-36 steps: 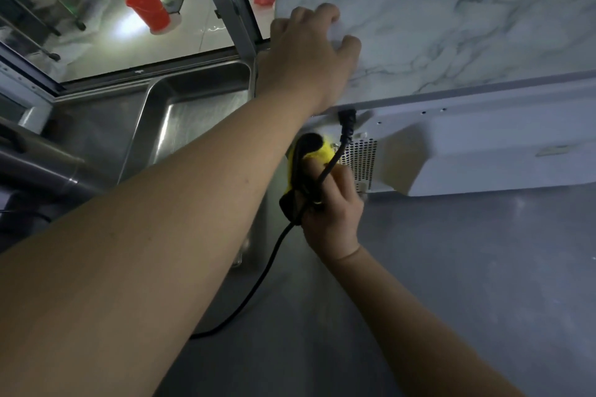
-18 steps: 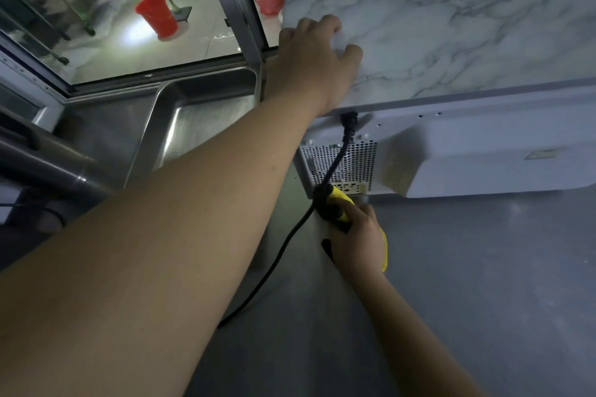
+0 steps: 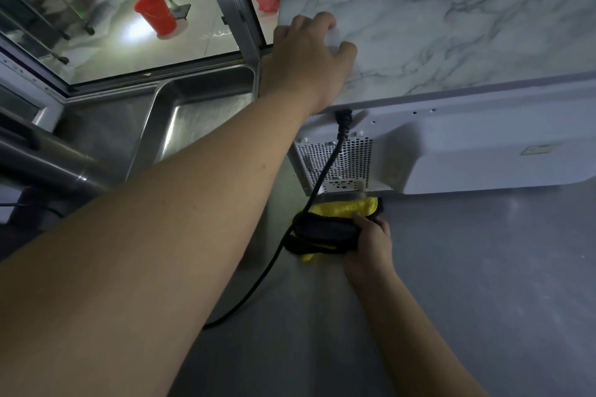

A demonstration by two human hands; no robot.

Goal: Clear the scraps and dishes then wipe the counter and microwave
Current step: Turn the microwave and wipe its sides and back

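Closest to you, your right hand (image 3: pixel 371 242) has its grip closed on the yellow-and-black cloth (image 3: pixel 329 222), pressed flat to the grey desk (image 3: pixel 467 284) at the foot of the microwave (image 3: pixel 467 151), likely to wipe the strip under its rear edge. Beside the cloth, the black power cord (image 3: pixel 290 235) trails across the desk, so mind snagging it. Further out, your left hand (image 3: pixel 309 58) lies spread, holding nothing, on the microwave's marble-patterned top, probably to steady or tilt it. Beyond lies the steel sink (image 3: pixel 193 106).
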